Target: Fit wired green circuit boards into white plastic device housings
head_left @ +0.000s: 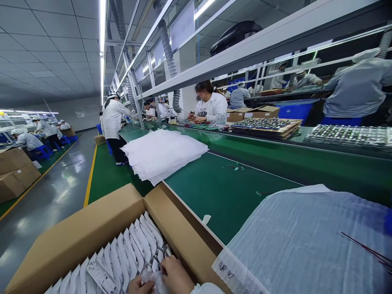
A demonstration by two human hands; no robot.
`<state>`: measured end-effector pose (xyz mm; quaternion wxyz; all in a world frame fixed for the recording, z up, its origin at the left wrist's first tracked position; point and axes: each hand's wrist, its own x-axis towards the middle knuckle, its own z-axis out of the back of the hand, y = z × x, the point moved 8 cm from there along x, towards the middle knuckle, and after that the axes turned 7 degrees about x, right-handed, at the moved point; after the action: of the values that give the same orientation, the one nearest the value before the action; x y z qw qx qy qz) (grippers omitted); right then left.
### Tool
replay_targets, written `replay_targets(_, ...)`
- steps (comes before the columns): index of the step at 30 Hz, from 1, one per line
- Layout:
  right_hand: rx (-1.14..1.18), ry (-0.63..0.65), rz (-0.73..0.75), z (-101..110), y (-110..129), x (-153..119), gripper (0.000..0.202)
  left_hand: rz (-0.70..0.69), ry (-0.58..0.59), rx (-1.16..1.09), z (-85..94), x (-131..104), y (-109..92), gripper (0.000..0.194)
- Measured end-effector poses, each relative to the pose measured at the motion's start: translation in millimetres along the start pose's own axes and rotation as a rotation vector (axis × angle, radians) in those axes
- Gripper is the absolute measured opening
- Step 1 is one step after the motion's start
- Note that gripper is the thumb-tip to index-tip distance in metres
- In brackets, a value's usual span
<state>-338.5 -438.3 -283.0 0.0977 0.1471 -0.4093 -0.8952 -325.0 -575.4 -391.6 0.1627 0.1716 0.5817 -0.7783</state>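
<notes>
Grip: left hand point(141, 285) pinches clear plastic film point(155, 280); right hand point(177, 276) curls beside it, hold unclear.
White plastic housing point(102, 278) lies leftward, nearer left hand, long axis slanting down-right.

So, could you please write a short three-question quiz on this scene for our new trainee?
1. True or false: the cardboard box in front of the hands is sealed.
2. What lies on the green bench beyond the box? A) a hammer, B) white sheets, C) a red bucket.
3. Fill in: the left hand and right hand are close together at crinkled, clear ____.

Key: 1. False; it is open, showing white pieces inside. 2. B. 3. Plastic.
</notes>
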Motion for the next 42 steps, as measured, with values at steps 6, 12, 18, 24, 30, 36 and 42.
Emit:
replay_targets(6,0.063,-0.044,0.118,2.0,21.2,1.4,0.029,-0.146,0.026,0.07,-3.7,-8.4,-17.2,0.014)
replay_targets(12,0.127,-0.016,0.202,1.2,33.7,-3.5,0.027,-0.19,0.016,0.09,-1.0,-17.9,-26.7,0.013)
replay_targets(18,0.113,0.143,0.303,-18.4,36.5,-4.4,0.041,-0.175,0.0,0.05,8.0,-23.4,-28.2,0.016)
replay_targets(24,0.066,0.21,0.287,-40.3,28.9,8.2,0.024,-0.156,-0.011,-0.015,8.5,-31.9,-41.5,0.018)
replay_targets(30,0.038,0.192,0.215,-50.2,20.1,24.7,0.018,-0.117,-0.047,0.023,46.9,-43.8,-50.7,0.027)
replay_targets(36,0.102,0.095,0.235,-39.6,27.1,25.7,0.015,-0.006,-0.146,0.36,83.9,-38.6,-18.6,0.017)
replay_targets(42,0.263,0.145,0.18,-45.3,21.2,28.5,0.02,-0.076,-0.16,0.746,76.1,-42.0,-21.3,0.016)
